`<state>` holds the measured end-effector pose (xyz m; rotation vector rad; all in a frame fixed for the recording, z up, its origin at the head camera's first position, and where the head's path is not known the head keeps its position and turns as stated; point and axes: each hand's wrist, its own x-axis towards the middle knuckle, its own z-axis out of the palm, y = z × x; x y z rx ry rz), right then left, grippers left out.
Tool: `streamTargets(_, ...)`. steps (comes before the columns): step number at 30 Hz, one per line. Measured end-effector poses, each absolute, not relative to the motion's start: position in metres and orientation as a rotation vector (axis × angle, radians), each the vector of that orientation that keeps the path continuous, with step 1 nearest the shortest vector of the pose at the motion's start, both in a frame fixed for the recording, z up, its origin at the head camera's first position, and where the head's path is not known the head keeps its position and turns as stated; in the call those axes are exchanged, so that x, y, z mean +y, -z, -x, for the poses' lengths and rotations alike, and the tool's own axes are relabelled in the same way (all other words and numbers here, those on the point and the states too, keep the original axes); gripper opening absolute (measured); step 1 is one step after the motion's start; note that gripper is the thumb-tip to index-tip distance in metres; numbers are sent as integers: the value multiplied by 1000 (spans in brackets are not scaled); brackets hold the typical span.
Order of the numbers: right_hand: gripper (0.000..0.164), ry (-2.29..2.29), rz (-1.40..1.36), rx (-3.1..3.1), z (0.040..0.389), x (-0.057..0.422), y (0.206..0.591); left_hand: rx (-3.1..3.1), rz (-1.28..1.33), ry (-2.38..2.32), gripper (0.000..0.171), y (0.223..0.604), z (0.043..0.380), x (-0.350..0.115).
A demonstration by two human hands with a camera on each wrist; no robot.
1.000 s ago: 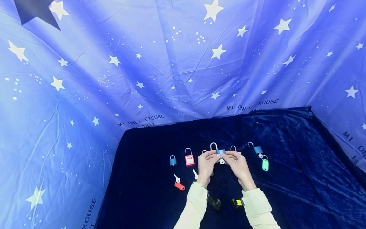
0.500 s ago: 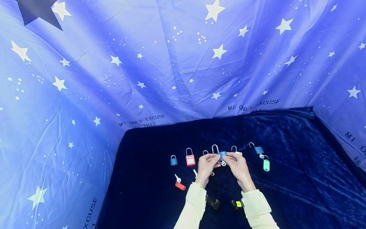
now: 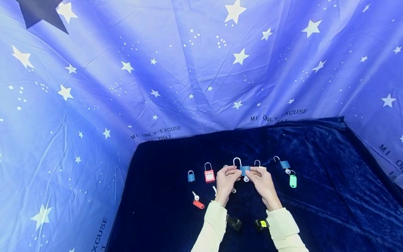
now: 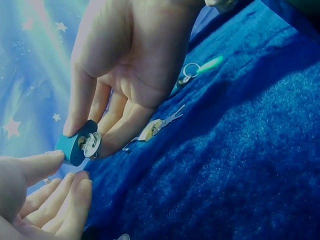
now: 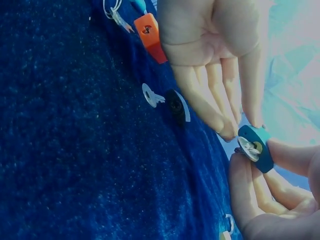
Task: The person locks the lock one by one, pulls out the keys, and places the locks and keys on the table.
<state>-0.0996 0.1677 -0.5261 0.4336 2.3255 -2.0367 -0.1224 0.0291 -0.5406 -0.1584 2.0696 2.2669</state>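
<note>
In the head view both hands hold a blue padlock (image 3: 244,170) at the middle of the dark cloth. Its shackle (image 3: 237,161) stands open, out to the left of the body. A key (image 3: 246,179) sits in the bottom of the lock; its round head (image 4: 92,145) shows in the left wrist view. My left hand (image 3: 227,182) pinches the padlock's left side, thumb against the body. From the right, my right hand (image 3: 262,182) grips it between thumb and fingers, as the right wrist view also shows. The hands partly hide other locks behind them.
On the cloth (image 3: 157,210) lie a small blue padlock (image 3: 191,177), a red padlock (image 3: 209,176) and a key with a red tag (image 3: 198,204). A black padlock (image 5: 176,106) lies beside a loose key (image 5: 150,95). At right is an open blue padlock (image 3: 284,164) with a green tag (image 3: 293,181).
The left fingers have shifted slightly upward beside the shackle and cover more of the lock behind. The view has tilted a little; both hands keep their hold on the padlock.
</note>
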Motion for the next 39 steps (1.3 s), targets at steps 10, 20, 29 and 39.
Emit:
streamTargets(10, 40, 2038, -428, 2336, 100, 168, 528, 2088, 79, -2391, 20, 536, 125, 32)
streamTargets(20, 43, 2007, -421, 2332, 98, 171, 527, 2096, 82, -2356, 22, 535, 128, 33)
streamTargets(29, 41, 2093, -344, 2254, 97, 169, 531, 2021, 39, -2379, 30, 537, 133, 32)
streamTargets(39, 39, 1988, -268, 2319, 94, 162, 528, 2098, 20, -2311, 35, 536, 134, 32)
